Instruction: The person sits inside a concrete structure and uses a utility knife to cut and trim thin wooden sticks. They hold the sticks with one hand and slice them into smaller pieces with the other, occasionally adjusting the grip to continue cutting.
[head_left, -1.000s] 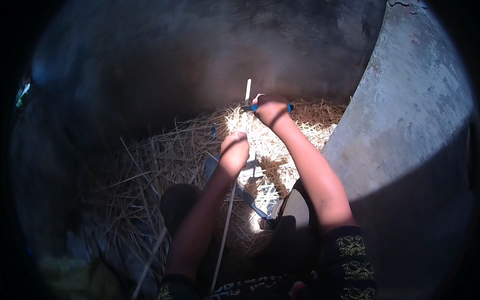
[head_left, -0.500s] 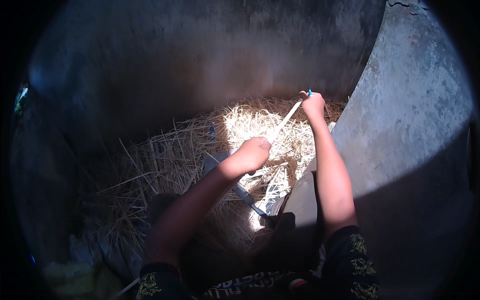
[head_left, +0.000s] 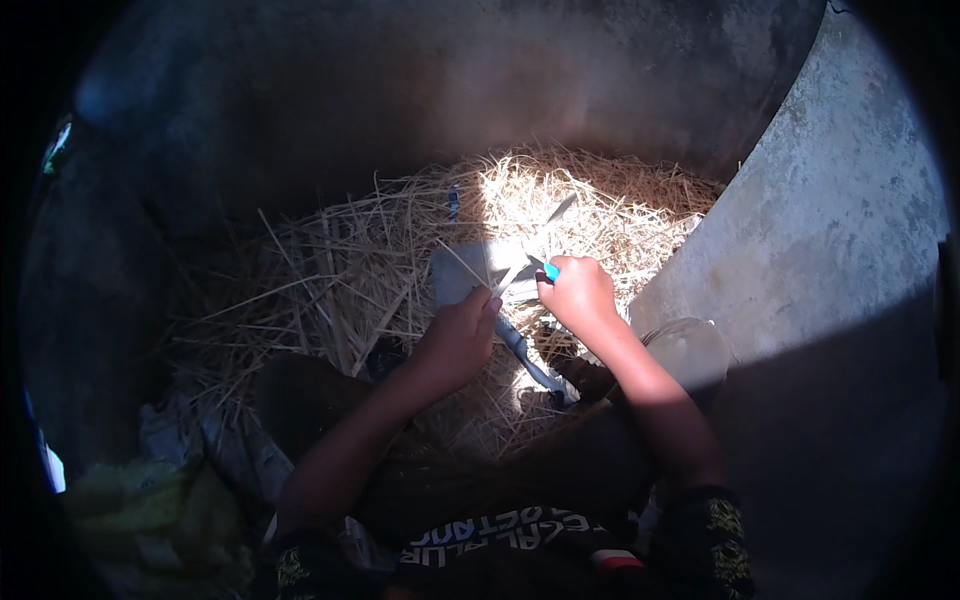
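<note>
My left hand [head_left: 462, 335] is closed around the lower end of a pale, narrow strip [head_left: 510, 277] that looks like split bamboo or wood. The strip slants up and to the right from my fingers. Just right of it, my right hand [head_left: 583, 295] grips a small knife [head_left: 551, 271] by its blue handle. Its short dark blade points left and meets, or nearly meets, the strip's upper end; glare hides the exact contact. Both hands are in front of me, above the sunlit straw [head_left: 600, 195].
A grey flat piece [head_left: 455, 275] lies in the straw behind the strip, with a dark curved bar [head_left: 525, 350] below it. Large curved grey walls [head_left: 820, 210] rise at the back and right. A yellow-green sack [head_left: 150, 520] sits at lower left, near my bent legs.
My right hand has come down and left with the knife, from the strip's far end to near my left hand. My left hand has shifted slightly left and lower. The view has tilted slightly.
</note>
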